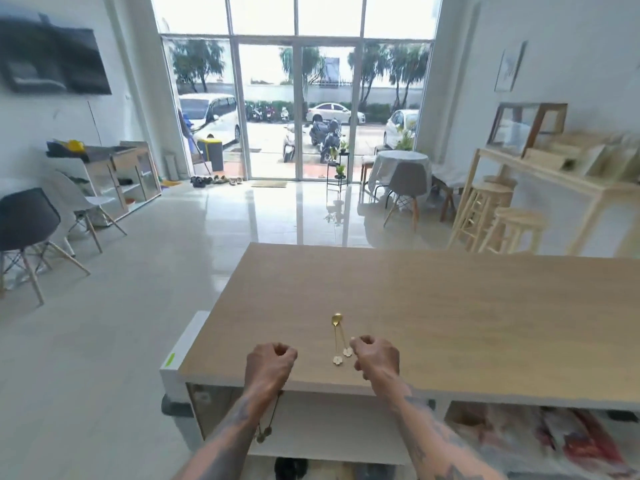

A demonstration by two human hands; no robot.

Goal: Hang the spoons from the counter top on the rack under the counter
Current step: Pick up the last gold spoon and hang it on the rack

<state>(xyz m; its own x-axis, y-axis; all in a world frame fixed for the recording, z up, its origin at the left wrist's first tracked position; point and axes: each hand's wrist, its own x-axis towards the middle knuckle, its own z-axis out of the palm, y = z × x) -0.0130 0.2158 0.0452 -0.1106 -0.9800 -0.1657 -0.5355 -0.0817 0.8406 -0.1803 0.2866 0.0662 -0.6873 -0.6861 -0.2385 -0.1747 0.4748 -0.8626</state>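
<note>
Two thin gold spoons [336,336] lie side by side on the wooden counter top [450,306], bowls pointing away and flower-shaped handle ends toward me. My right hand [375,355] hovers just right of those handle ends with its fingers curled in and nothing visibly held. My left hand [270,365] is a closed fist over the counter's front edge, left of the spoons. Below that edge, beside my left forearm, two more gold spoons [265,433] hang bowl-down in the open space under the counter. What they hang from is hidden.
The counter has a white side panel [180,355] on its left end and open shelves [329,455] underneath holding blurred items at the right. Beyond it lie a tiled floor, chairs [31,233] at left, wooden stools [498,220] at right, and glass doors.
</note>
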